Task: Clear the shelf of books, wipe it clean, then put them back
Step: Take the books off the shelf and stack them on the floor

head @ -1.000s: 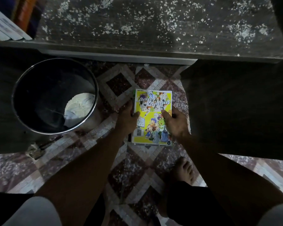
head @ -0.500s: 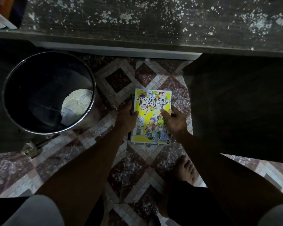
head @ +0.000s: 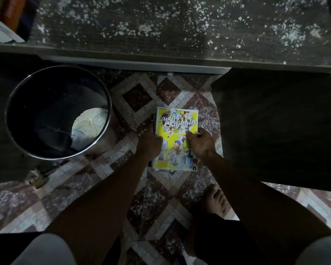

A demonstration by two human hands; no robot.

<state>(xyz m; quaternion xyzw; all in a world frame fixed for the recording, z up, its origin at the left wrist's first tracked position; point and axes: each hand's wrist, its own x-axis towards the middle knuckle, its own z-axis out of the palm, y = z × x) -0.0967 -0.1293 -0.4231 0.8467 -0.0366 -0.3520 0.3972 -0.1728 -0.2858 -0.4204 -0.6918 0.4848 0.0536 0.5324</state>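
Note:
A yellow comic book [head: 177, 122] lies face up on top of a small stack of books on the patterned floor tiles. My left hand [head: 150, 143] grips the stack's left edge, thumb on the cover. My right hand [head: 200, 144] grips the right edge, with its thumb laid across the cover. The dusty dark shelf board [head: 180, 29] spans the top of the view, speckled with white flakes. How many books lie under the yellow one is hidden.
A black round bin [head: 58, 111] with a pale cloth [head: 90, 123] inside stands at the left. More books [head: 2, 31] stand at the top left corner. Dark furniture [head: 279, 127] closes in on the right. My bare foot [head: 218, 201] is below the stack.
My right thumb has slid further left across the cover. The view has shifted slightly; the stack stays on the floor between both hands.

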